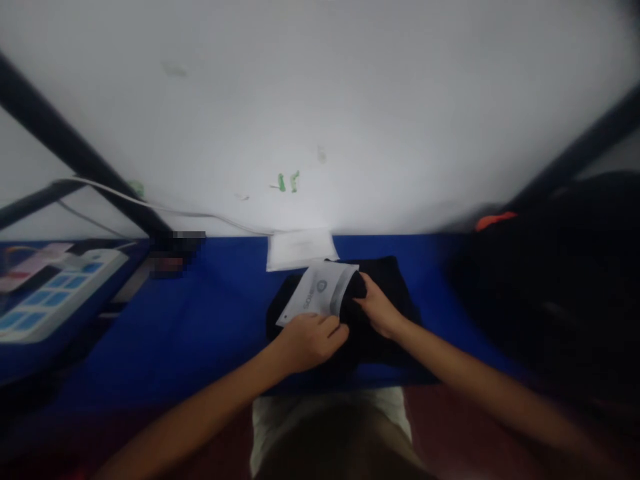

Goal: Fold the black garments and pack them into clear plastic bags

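Note:
A white printed plastic pouch (320, 283) with dark lettering and a round logo lies slanted over a black fabric-like bundle (387, 280). My left hand (313, 341) has its fingers curled closed on the near edge of the pouch. At the pouch's right end, my right hand (377, 305) is closed on a dark piece of material (356, 287), its thumb beside the pouch's far right corner. Whether that dark piece belongs to the bundle below, or goes inside the pouch, I cannot tell. The palm sides of both hands are hidden.
Behind the bundle, a flat white packet (301, 248) lies on the blue tabletop (200, 320) against the wall. A power strip (65, 290) stands at left, with a white cable (200, 215) along the wall. A large black object (560, 280) fills the right side.

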